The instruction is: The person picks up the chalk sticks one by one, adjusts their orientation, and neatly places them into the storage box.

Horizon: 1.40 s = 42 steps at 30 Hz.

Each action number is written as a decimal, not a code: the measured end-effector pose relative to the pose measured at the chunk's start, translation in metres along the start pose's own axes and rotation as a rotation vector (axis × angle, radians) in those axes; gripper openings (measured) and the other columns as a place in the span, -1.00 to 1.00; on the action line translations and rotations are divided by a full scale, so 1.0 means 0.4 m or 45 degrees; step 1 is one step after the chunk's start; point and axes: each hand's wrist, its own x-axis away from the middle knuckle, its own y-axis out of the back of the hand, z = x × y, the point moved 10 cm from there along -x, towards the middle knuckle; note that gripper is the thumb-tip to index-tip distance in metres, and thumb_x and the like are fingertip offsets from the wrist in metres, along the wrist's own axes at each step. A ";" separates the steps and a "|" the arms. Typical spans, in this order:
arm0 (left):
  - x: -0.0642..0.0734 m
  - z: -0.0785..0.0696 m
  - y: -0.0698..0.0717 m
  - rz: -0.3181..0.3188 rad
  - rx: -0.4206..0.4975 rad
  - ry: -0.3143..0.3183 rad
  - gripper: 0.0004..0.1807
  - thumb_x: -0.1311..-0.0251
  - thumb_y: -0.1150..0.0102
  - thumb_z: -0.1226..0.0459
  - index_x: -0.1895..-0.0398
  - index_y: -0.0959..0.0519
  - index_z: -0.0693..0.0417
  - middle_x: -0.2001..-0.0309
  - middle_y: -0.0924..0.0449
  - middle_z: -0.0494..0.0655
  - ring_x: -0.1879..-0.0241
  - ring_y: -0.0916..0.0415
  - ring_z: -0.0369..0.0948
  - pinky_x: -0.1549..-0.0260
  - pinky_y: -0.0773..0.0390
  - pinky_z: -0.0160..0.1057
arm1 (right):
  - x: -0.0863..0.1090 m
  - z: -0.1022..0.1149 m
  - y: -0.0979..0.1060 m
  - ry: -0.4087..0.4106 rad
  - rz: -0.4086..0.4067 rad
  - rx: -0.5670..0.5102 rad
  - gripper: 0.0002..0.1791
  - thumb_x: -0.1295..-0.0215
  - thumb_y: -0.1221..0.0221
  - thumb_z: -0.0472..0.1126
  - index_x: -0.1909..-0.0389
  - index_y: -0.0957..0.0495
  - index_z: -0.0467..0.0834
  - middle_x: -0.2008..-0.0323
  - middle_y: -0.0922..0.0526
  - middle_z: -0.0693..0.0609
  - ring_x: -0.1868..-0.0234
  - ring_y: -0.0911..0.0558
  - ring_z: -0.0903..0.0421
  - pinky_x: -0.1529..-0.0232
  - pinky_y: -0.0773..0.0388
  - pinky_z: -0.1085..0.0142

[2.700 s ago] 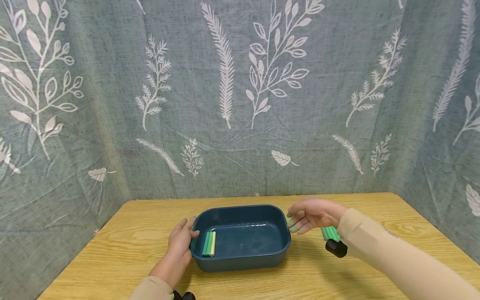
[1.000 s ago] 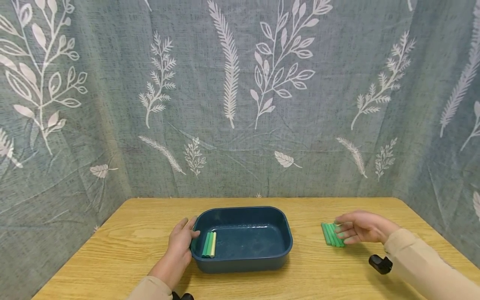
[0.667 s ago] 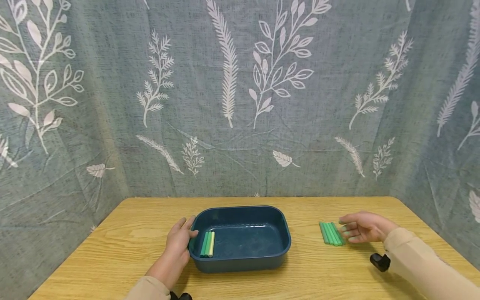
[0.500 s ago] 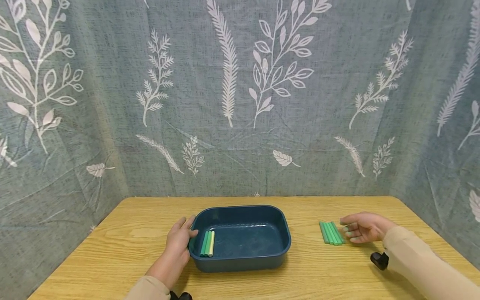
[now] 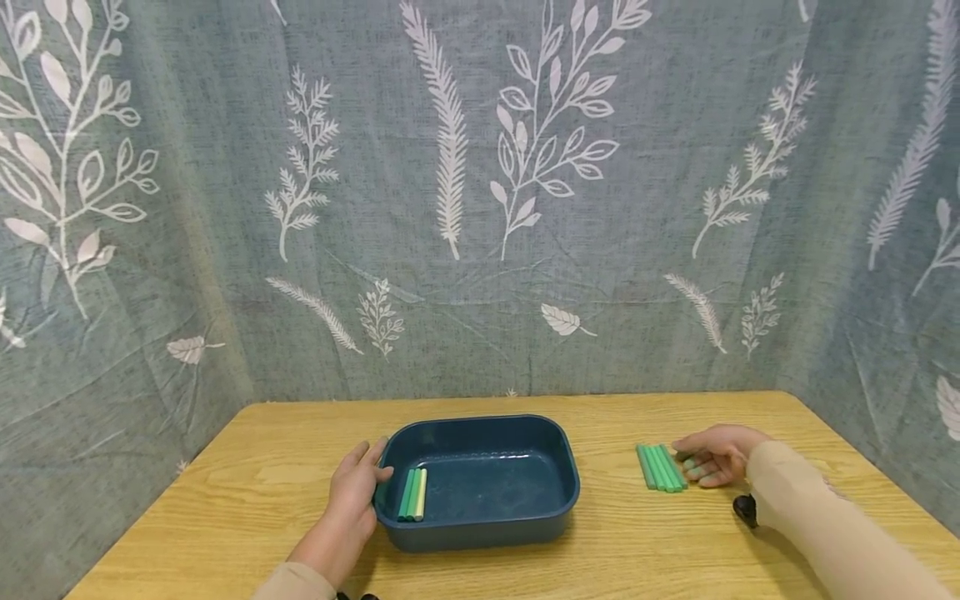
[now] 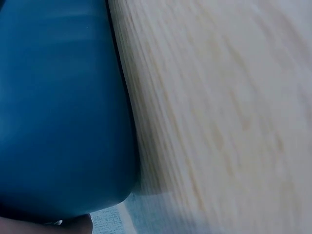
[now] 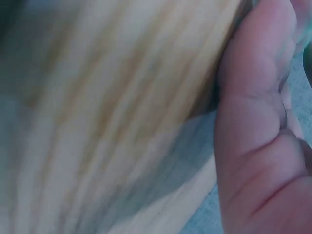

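A dark blue rectangular tub stands on the table, with a few green and pale yellow sticks lying side by side inside its left end. My left hand holds the tub's left side, thumb over the rim and fingers along the outside wall. In the left wrist view the tub's wall fills the left, with fingertips at the bottom. Several slim green sticks lie in a row right of the tub. My right hand is beside them, fingers loosely bent, fingertips near the rightmost stick, nothing visible in its grasp.
The wooden table carries the tub and the loose sticks. A grey-green cloth with white leaf prints hangs behind and along both sides. A black wrist device sits below the right cuff.
My right hand has gone from the tub's right end over to the green sticks, lately edging lower and closer to them. My left hand has stayed on the tub.
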 end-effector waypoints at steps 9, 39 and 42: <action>-0.003 0.006 0.008 -0.002 0.017 0.011 -0.18 -0.26 0.26 0.66 -0.49 0.39 0.34 -0.49 0.17 0.28 -0.46 0.44 0.21 -0.38 0.10 0.08 | -0.010 0.022 0.000 0.014 -0.045 0.108 -0.74 -0.39 -0.14 -0.12 0.42 -0.58 -0.20 0.63 -0.56 0.05 0.63 -0.55 0.25 0.52 -0.55 0.41; -0.010 0.006 0.000 0.017 -0.011 0.039 -0.16 -0.24 0.26 0.67 -0.46 0.46 0.37 -0.48 0.24 0.33 -0.44 0.47 0.27 -0.37 0.12 0.13 | 0.010 0.035 -0.023 -0.002 -0.110 0.329 -0.74 -0.35 -0.17 -0.22 0.56 -0.52 -0.18 0.67 -0.45 0.06 0.68 -0.40 0.27 0.58 -0.43 0.47; -0.010 0.006 -0.003 0.028 -0.022 0.038 -0.16 -0.25 0.27 0.67 -0.46 0.47 0.38 -0.48 0.26 0.34 -0.44 0.47 0.28 -0.36 0.07 0.14 | 0.008 0.027 -0.019 -0.013 -0.105 0.333 -0.74 -0.33 -0.16 -0.22 0.58 -0.52 -0.17 0.67 -0.46 0.06 0.68 -0.41 0.27 0.57 -0.45 0.47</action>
